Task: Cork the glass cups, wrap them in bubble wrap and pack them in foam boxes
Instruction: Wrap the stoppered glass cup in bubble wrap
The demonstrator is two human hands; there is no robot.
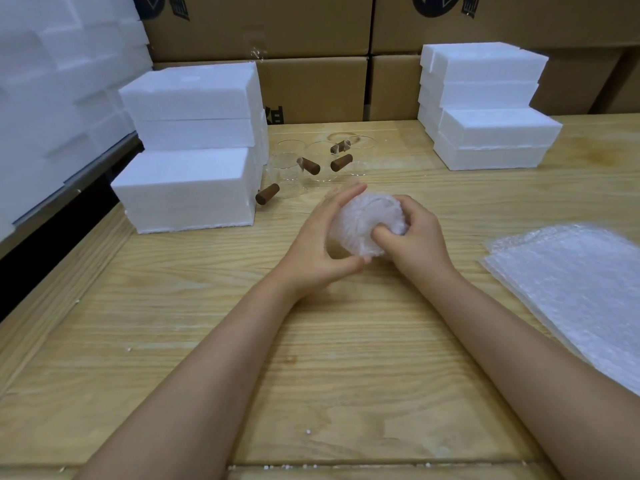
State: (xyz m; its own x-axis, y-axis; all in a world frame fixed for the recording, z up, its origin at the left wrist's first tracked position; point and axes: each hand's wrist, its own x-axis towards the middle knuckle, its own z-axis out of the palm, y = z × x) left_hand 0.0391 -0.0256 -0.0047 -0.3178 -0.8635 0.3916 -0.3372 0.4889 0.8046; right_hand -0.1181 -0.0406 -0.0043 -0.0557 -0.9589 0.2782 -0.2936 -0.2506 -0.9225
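Cupping the bundle point(367, 223) at centre with left hand point(322, 245), pinching its wrap with right hand point(417, 237). Likely off next to the box point(187, 188), far left, on the left hand's side.

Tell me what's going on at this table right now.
A person is wrapping something in bubble wrap over a wooden table. The left hand cups the bundle while the right hand grips it, fingers pressed into the wrap. Behind it stand bare glass cups with brown wooden parts. Spare bubble wrap sheets lie to the right, and closed foam boxes are stacked on both sides.
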